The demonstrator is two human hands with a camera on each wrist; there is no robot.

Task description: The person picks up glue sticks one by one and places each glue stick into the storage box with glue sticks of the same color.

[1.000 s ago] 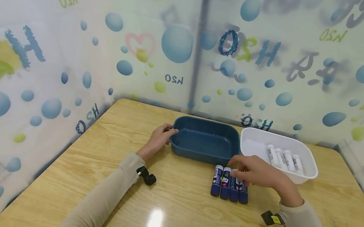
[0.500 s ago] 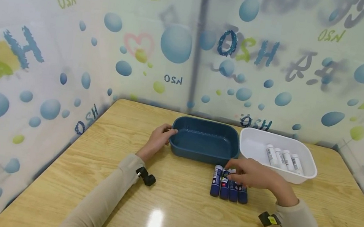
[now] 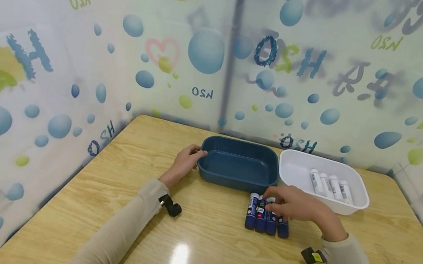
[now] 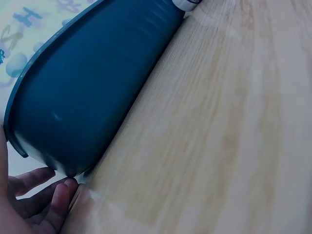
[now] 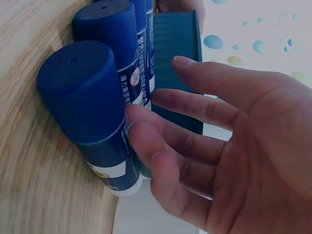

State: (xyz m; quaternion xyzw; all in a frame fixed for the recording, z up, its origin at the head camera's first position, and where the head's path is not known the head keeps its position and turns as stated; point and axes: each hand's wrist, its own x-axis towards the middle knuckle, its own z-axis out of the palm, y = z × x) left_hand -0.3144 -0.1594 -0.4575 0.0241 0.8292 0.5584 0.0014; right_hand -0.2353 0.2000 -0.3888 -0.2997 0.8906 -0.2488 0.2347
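Observation:
My left hand grips the near left corner of a dark blue plastic tray, thumb over the rim. In the left wrist view its curled fingers touch the outside of the tray wall. Several dark blue glue sticks lie side by side in front of the tray, white ends toward it. Over their far ends reaches my right hand. In the right wrist view its loosely bent fingers touch the sticks beside the nearest glue stick, while the thumb stays apart from them.
Against the blue tray's right side stands a white tray with several white tubes lying in it. Both trays are near the back edge of the wooden table. A printed curtain hangs behind and at the sides.
My right hand has moved slightly down and left, farther over the glue sticks. A small gap has opened between the rightmost stick and the others. The left hand keeps its place.

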